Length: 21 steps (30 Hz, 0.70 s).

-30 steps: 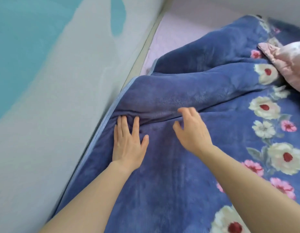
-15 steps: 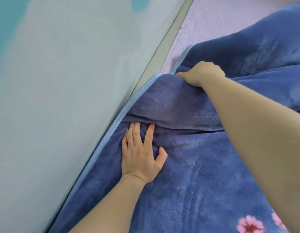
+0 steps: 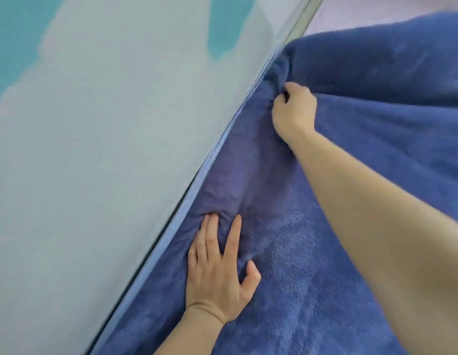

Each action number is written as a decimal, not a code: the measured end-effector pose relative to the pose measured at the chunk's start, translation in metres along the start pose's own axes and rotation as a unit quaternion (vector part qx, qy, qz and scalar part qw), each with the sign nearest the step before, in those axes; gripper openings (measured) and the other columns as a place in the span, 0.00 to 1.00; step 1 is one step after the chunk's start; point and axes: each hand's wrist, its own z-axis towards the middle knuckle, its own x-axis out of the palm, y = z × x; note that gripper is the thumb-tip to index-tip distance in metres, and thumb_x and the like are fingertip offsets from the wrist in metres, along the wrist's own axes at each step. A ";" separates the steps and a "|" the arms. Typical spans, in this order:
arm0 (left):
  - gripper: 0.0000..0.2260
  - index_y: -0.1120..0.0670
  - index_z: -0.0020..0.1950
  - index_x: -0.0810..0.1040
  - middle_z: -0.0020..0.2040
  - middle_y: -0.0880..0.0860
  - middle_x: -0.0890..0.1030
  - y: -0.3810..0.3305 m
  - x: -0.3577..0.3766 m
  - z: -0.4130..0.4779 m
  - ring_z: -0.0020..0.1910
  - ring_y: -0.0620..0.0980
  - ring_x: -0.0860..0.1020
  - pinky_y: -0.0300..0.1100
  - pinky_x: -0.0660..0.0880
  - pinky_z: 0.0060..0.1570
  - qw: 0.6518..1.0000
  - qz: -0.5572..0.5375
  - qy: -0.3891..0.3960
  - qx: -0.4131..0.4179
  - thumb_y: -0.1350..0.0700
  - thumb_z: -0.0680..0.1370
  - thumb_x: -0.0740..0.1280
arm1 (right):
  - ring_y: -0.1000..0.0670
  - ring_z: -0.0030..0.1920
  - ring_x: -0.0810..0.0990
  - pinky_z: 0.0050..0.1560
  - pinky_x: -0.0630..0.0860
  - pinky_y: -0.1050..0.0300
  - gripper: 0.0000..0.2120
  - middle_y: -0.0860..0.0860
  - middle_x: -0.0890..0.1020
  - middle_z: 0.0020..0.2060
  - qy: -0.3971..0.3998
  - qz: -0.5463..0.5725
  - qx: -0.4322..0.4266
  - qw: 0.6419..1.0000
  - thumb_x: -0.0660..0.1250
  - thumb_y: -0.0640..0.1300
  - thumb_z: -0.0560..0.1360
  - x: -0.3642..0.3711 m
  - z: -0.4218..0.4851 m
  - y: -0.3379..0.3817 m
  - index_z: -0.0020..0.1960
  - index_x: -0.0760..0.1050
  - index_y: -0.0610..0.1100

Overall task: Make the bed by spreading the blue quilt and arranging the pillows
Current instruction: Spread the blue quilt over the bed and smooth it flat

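The blue quilt (image 3: 312,278) lies on the bed, its pale trimmed edge against the wall (image 3: 94,175). The left hand (image 3: 217,272) presses flat on it, fingers spread. The right hand (image 3: 294,111) is fisted around a fold farther up. No readable writing shows.

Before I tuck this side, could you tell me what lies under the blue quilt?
Only a pale lilac sheet shows beyond the blue quilt. Whatever lies beneath the quilt itself is covered.
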 end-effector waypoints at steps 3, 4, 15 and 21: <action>0.34 0.52 0.75 0.64 0.72 0.64 0.65 0.005 0.003 0.006 0.71 0.61 0.63 0.53 0.59 0.64 1.000 0.015 -0.003 0.000 0.42 0.70 0.59 | 0.40 0.63 0.69 0.60 0.62 0.57 0.18 0.41 0.72 0.64 0.078 -0.061 -0.074 0.992 0.56 0.40 0.78 0.025 -0.008 -0.021 0.66 0.69 0.36; 0.34 0.53 0.75 0.64 0.73 0.64 0.65 0.005 0.004 0.007 0.71 0.62 0.62 0.53 0.59 0.64 1.000 0.020 -0.003 -0.002 0.42 0.70 0.59 | 0.41 0.67 0.66 0.66 0.61 0.55 0.22 0.42 0.69 0.67 0.099 -0.060 -0.082 0.990 0.57 0.42 0.78 0.020 -0.007 -0.018 0.72 0.64 0.37; 0.35 0.55 0.78 0.60 0.77 0.67 0.57 -0.001 -0.002 0.011 0.76 0.64 0.56 0.60 0.59 0.69 0.999 0.029 0.014 -0.007 0.40 0.73 0.52 | 0.50 0.78 0.51 0.77 0.49 0.51 0.27 0.50 0.58 0.77 0.039 -0.047 -0.052 0.997 0.60 0.46 0.79 -0.075 -0.224 -0.098 0.77 0.58 0.46; 0.34 0.58 0.79 0.50 0.79 0.62 0.51 0.058 -0.020 -0.018 0.79 0.58 0.48 0.57 0.50 0.73 0.994 0.109 0.011 0.018 0.40 0.80 0.50 | 0.44 0.78 0.38 0.76 0.37 0.44 0.30 0.46 0.43 0.79 0.088 -0.221 0.095 0.966 0.49 0.59 0.80 -0.079 -0.359 -0.144 0.79 0.44 0.55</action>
